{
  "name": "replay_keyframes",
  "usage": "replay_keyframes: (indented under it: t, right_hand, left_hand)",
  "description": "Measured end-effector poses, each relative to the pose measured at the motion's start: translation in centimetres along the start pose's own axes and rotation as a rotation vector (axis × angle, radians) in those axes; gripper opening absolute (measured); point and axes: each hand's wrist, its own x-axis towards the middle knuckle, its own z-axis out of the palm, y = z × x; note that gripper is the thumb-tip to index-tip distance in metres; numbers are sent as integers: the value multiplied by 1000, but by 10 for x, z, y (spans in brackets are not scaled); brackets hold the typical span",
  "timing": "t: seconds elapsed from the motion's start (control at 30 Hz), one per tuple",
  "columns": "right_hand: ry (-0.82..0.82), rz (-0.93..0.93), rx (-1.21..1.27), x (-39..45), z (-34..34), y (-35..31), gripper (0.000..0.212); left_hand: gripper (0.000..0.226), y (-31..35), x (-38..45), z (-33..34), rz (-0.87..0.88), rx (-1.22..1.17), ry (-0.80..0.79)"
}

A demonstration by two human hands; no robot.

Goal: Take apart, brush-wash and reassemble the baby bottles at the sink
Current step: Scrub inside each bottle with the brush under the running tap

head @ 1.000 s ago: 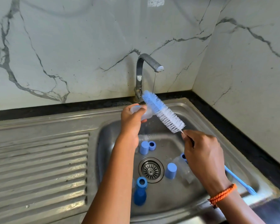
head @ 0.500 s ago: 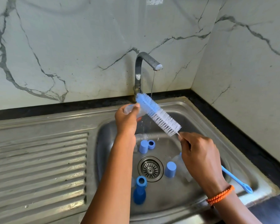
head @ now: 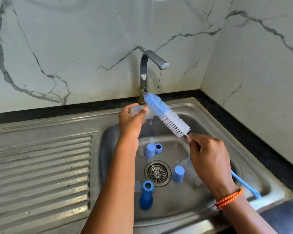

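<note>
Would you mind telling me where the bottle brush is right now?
In the head view the bottle brush is held up over the sink basin by the right hand, its blue tip beside the clear bottle under the tap.

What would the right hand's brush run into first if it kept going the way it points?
Probably the clear bottle gripped by the left hand: the brush in the right hand already lies beside it. Depth is unclear.
</note>
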Motion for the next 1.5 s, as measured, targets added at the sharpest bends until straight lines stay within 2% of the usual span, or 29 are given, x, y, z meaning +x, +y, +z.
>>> replay_keyframes:
  t: [0.07, 0.1, 0.13, 0.17, 0.27, 0.33, 0.4, 0.5, 0.53, 0.57, 0.7, 0.77, 0.87, 1.03, 1.1, 1.2, 1.27, 1.37, 1.4, 1.43, 1.5]
  right_hand:
    - [11, 4, 5, 8, 2, -4, 28]
    - [8, 11, 11, 11, 3, -5, 30]
    - [0, 18, 15, 12, 3, -5, 30]
    - [-11, 23, 17, 12, 3, -3, 29]
    - [-28, 16, 23, 1, 2, 3, 26]
    - [-24, 9, 21, -4, -1, 4, 24]
    - [-21, -2, 23, -1, 0, 2, 23]
    - [-11, 37, 31, 11, 1, -1, 26]
    - [-10, 55, 42, 12, 1, -1, 28]
    - [-10, 74, 56, 12, 1, 0, 29]
    - [-1, 87, 58, 2, -2, 6, 24]
    - [-9, 69, 33, -1, 0, 7, 27]
    - [-47, 54, 38, -3, 4, 4, 21]
    - [-59, 99, 79, 6, 9, 5, 17]
    - [-57, 106, 92, 6, 9, 7, 17]
    - [-70, 74, 86, 1, 8, 6, 15]
    - [-81, 64, 67, -1, 9, 4, 19]
    - [-77, 86, 55, 6, 12, 5, 25]
    - [-79, 95, 64, 8, 12, 6, 23]
    - [-82, 99, 74, 8, 11, 7, 20]
    - [-88, 91, 86, 5, 10, 9, 19]
  left_hand:
    - [33, 1, -5, 0, -13, 128, -215]
    - [35, -1, -7, 1, -24, 168, -283]
    - [34, -2, -7, 3, -26, 175, -286]
    - [31, -3, -8, 4, -21, 147, -236]
    - [21, -2, 0, 0, -23, -17, 62]
    - [24, -2, 5, -5, -15, -80, 172]
    - [29, -1, 3, -7, 5, -47, 105]
    - [35, 1, -8, 2, 21, 15, -180]
    - [35, 1, -10, 3, 23, 26, -225]
    - [34, 3, -10, 4, 29, 18, -219]
    - [25, 9, 1, -7, 29, -178, 50]
    - [27, 11, 5, -9, 59, -244, 124]
    - [29, 11, 2, -5, 46, -242, 54]
    - [28, 6, -9, 0, -91, -42, -305]
    - [29, 7, -9, 0, -86, -43, -256]
    - [30, 8, -3, -6, -60, -31, -48]
    - [31, 8, -2, -9, -98, 0, -59]
    - [28, 8, -10, -4, -171, 75, -252]
    - [28, 8, -12, -2, -173, 85, -269]
    - [27, 9, -11, -1, -163, 85, -236]
    - [28, 9, -6, -3, -121, 101, -69]
